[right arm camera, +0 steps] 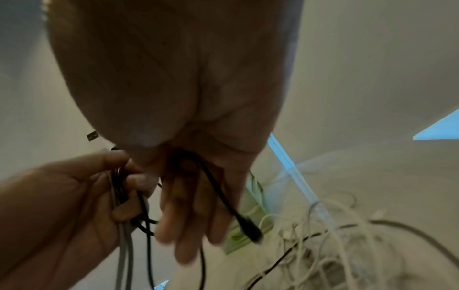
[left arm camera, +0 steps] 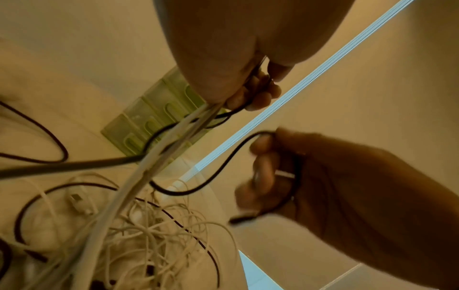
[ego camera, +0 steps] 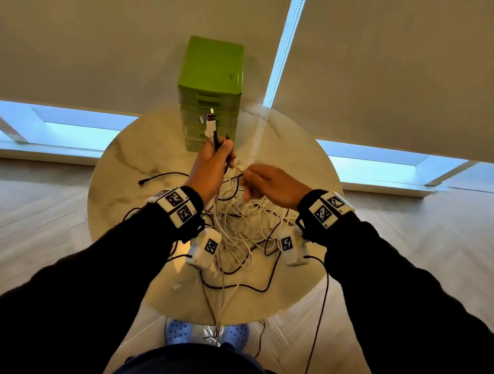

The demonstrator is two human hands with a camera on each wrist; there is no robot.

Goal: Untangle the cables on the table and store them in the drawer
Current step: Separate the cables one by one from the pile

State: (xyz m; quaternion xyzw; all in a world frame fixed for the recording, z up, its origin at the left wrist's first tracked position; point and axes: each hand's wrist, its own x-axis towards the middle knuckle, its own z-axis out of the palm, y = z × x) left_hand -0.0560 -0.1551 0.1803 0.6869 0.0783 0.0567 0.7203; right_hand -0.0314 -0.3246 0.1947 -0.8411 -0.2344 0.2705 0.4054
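Note:
A tangle of white and black cables (ego camera: pixel 243 224) lies mid-table, in front of the green drawer unit (ego camera: pixel 211 69), whose drawers look closed. My left hand (ego camera: pixel 212 161) is raised before the drawers. It grips a bundle of cable ends (ego camera: pixel 212 127) upright, with the USB plugs sticking out above the fist. From below, the left hand (left arm camera: pixel 223 78) holds white, grey and black strands. My right hand (ego camera: pixel 266 182) is just to its right, fingers curled round a thin black cable (left arm camera: pixel 223 166). That cable's plug end (right arm camera: pixel 248 227) hangs past the right hand's fingers (right arm camera: pixel 186 225).
The round marble table (ego camera: pixel 132 156) is small. A loose black cable end (ego camera: pixel 153 178) lies at the left. Several cables hang over the front edge towards blue slippers (ego camera: pixel 206 333) on the wooden floor. A blind cord (ego camera: pixel 279 58) hangs behind the drawers.

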